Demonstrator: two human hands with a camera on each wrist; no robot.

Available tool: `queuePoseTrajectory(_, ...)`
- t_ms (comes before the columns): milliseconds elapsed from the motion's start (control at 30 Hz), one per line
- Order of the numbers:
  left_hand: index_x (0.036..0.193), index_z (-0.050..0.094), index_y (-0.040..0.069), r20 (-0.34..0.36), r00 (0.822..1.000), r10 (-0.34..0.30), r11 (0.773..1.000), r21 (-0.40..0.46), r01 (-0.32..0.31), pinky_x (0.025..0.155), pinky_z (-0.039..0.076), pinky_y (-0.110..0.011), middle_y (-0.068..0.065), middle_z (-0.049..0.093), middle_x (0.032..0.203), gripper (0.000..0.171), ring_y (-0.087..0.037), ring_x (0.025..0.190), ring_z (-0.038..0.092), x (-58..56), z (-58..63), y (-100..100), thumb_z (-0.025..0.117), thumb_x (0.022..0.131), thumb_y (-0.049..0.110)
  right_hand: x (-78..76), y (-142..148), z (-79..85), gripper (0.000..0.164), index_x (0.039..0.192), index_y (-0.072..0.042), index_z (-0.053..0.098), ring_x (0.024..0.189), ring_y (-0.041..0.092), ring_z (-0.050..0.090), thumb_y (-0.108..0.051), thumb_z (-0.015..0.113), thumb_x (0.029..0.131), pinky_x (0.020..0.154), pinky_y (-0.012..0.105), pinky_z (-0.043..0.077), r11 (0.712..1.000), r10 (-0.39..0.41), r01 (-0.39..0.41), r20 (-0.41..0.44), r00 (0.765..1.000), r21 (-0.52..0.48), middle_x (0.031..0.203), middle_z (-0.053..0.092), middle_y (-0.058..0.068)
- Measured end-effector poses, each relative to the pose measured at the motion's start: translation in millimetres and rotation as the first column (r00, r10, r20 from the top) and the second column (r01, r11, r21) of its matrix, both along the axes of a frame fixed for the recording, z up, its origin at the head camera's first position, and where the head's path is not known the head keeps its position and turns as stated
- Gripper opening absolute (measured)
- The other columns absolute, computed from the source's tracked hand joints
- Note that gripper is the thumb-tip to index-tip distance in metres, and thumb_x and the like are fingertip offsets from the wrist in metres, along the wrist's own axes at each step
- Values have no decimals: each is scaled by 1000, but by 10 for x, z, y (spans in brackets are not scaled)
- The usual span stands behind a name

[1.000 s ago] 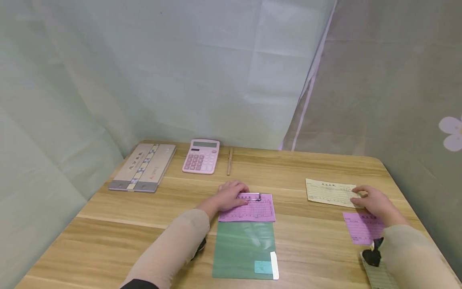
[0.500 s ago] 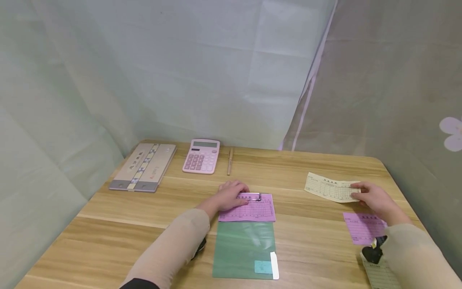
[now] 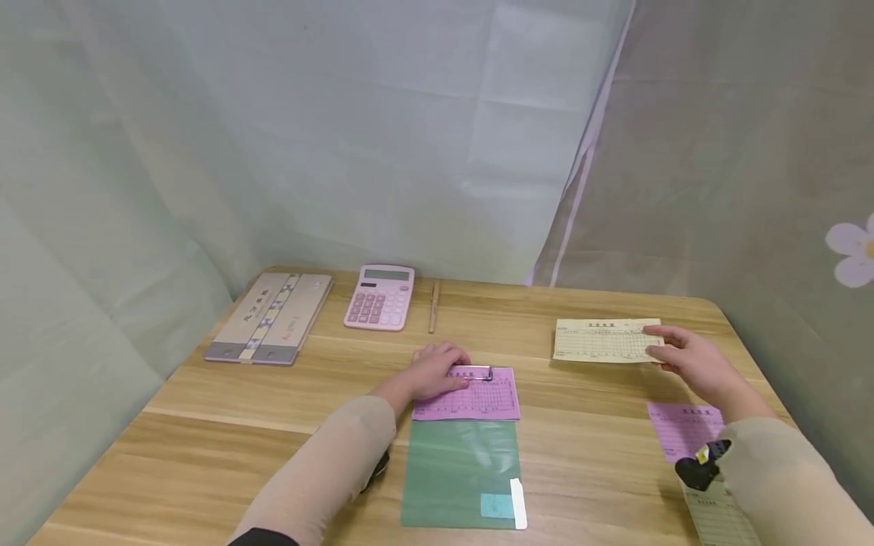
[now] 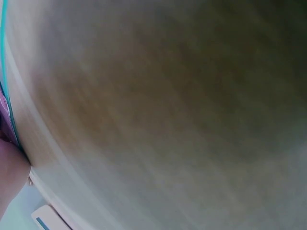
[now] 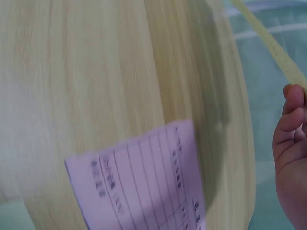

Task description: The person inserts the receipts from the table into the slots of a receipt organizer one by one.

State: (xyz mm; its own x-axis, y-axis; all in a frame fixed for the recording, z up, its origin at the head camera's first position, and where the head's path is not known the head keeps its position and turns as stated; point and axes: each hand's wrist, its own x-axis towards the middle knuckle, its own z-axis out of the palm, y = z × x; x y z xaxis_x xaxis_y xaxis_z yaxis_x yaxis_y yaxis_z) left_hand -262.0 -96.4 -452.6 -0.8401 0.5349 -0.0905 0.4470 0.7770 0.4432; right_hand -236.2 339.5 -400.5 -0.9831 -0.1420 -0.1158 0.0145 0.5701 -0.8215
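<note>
My right hand pinches the right end of a pale yellow printed slip between thumb and fingers. The slip is held above the table at the right, and its edge shows in the right wrist view. My left hand rests on the upper left of a small clipboard, its thumb lying on the pink printed slips beside the metal clip. Below these slips the clipboard's green board shows. The left wrist view catches only part of that hand at its left edge.
A single pink slip lies under my right forearm, with another yellowish slip nearer me. At the back of the wooden table are a pink calculator, a pen and a boxed notebook. Curtains hang behind.
My right hand has lifted the yellow slip off the table and carried it a little left and away from me. The slip bent, then straightened. My left hand has stayed in place.
</note>
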Motion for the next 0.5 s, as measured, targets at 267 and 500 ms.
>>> queuePoseTrajectory(267, 118, 55, 23, -1, 1000, 4, 1000, 3, -4, 97, 26, -44, 0, 49, 129, 37, -21, 115, 40, -9, -15, -14, 62, 87, 43, 9, -323, 53, 59, 139, 0, 39, 100, 7, 52, -30, 60, 92, 83, 30, 47, 988, 107, -104, 19, 994, -116, 143, 29, 24)
queuePoseTrajectory(500, 119, 55, 23, -2, 1000, 0, 1000, 0, 0, 98, 25, -44, 1, 49, 128, 38, -21, 116, 40, -10, -24, -7, 61, 87, 43, 21, -595, 11, 51, 133, -2, 48, 92, 17, 54, -24, 64, 90, 76, 39, 48, 976, 180, -178, 0, 984, -122, 120, 49, 19)
